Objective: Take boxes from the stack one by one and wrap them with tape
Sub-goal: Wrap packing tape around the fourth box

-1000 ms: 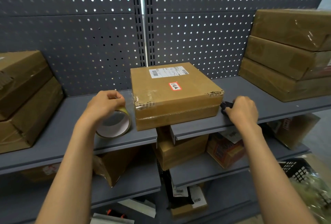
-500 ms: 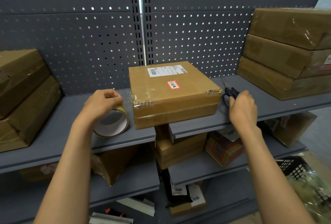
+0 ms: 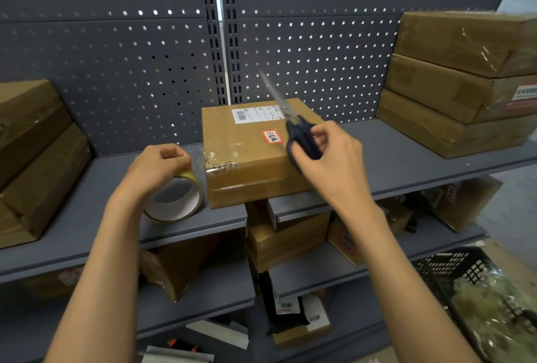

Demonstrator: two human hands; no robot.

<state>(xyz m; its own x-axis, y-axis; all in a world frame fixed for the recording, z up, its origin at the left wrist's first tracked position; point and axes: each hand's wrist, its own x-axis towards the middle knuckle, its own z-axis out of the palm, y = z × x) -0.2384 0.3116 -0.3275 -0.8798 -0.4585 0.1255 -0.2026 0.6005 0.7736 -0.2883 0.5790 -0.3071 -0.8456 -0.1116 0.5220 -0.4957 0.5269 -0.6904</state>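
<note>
box [image 3: 255, 147] sits on the shelf [image 3: 87, 206] edge between two hands. left hand [image 3: 158, 168] curls round the tape roll [image 3: 177, 200] just beside it; right hand [image 3: 328, 153] grips dark scissors [image 3: 299, 136] over its top. looks stiff, glossy with tape, probably slippery; take it by the side edges. behind right, the stack [image 3: 462, 84].

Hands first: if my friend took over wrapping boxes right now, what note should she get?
Left hand: holds the tape roll on the shelf, beside the box.
Right hand: holds the scissors above the box, blades pointing up and away.
Box: sits mid-shelf with tape already across its near left corner and front.
Stack of boxes: on the right. Two more boxes sit on the left.
Left to do: probably cut the tape, then take the next box.
</note>
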